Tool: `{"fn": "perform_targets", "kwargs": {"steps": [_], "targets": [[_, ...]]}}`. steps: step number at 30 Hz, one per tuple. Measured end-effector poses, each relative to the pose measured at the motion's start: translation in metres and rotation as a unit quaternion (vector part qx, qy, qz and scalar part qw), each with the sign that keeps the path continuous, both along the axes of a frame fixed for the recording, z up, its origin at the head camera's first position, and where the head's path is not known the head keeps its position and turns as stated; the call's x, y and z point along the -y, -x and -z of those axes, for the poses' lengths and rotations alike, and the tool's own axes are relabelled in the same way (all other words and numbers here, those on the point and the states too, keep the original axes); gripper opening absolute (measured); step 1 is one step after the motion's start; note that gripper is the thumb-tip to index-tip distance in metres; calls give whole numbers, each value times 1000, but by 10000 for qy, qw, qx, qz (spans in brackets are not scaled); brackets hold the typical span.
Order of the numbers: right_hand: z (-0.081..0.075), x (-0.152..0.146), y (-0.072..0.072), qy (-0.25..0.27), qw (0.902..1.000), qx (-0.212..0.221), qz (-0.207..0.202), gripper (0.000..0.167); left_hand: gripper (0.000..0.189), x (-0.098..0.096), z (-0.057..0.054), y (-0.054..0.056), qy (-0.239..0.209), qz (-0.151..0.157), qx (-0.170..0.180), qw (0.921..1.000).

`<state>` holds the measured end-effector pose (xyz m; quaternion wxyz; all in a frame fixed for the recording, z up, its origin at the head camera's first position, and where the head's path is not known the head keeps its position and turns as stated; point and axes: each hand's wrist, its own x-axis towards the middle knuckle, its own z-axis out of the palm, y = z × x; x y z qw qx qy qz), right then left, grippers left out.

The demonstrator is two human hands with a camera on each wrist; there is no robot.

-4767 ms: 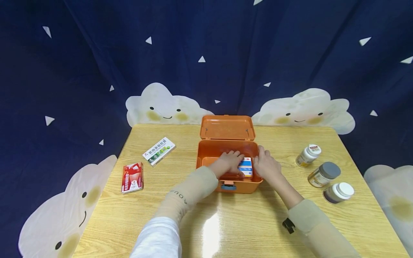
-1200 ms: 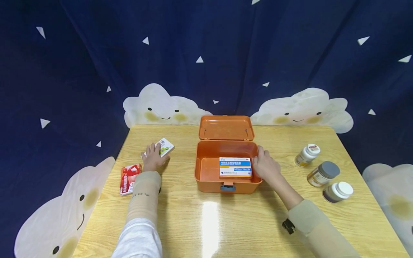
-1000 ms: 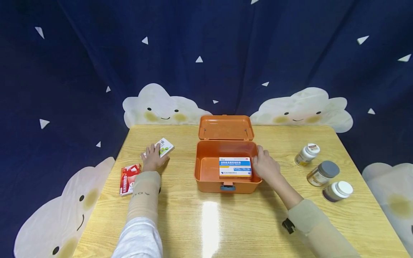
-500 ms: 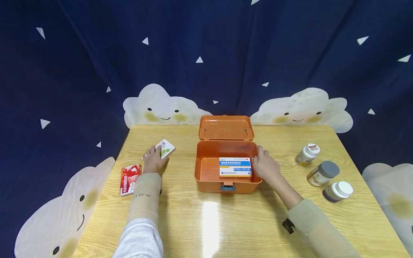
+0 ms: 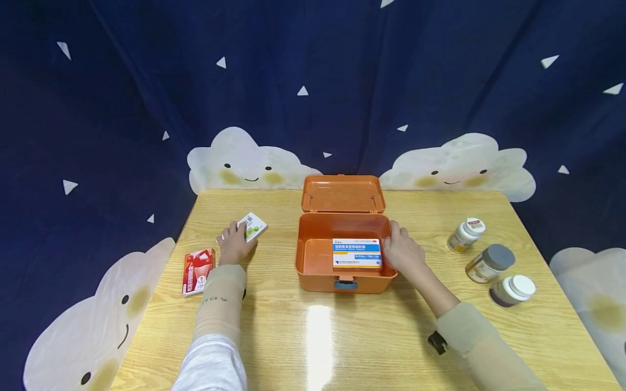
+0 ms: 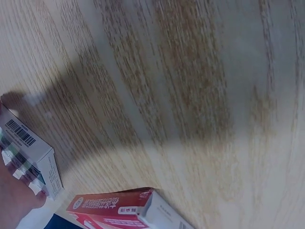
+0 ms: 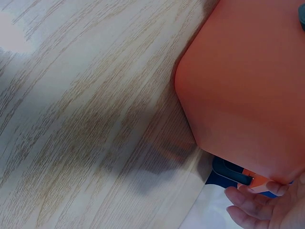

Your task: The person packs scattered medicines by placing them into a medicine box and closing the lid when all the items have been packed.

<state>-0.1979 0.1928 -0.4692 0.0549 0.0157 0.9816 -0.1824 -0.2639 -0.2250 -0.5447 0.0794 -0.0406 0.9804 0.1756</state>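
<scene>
My left hand (image 5: 233, 244) grips a white and green medicine box (image 5: 254, 225) at the left of the table, its fingers over the top and covering the near-left part. In the left wrist view, fingertips wrap the medicine box (image 6: 31, 148) beside its barcode side. A hinged orange storage box (image 5: 320, 282) stands mid-table with its lid back. Inside it lies a blue and white medicine box (image 5: 357, 254). My right hand (image 5: 405, 251) holds the storage box's right rim. The right wrist view shows its fingers (image 7: 250, 202) by the orange wall (image 7: 243, 86).
A red medicine box (image 5: 198, 271) lies just left of my left forearm. Along the right side stand a white bottle (image 5: 467, 235), a grey-capped jar (image 5: 490, 263) and a white-capped bottle (image 5: 512, 291). A dark curtain hangs behind the table.
My left hand left the storage box, where the blue and white box now lies uncovered, and went left to the white and green box. That box has since shifted slightly rightward. The right hand stayed.
</scene>
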Motion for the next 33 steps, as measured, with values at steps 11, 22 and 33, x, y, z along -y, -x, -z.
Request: {"fn": "perform_targets", "kwargs": {"steps": [11, 22, 33], "targets": [[-1, -1, 1, -12, 10000, -24, -46, 50, 72, -3, -2, 0, -19, -5, -79, 10000], [-1, -1, 0, -39, 10000, -26, -40, 50, 81, -8, -5, 2, 80, 46, -219, 9997], [-3, 0, 0, -53, 9999, 84, -50, 51, 86, -20, -16, 11, -121, 205, -415, 9989]]}}
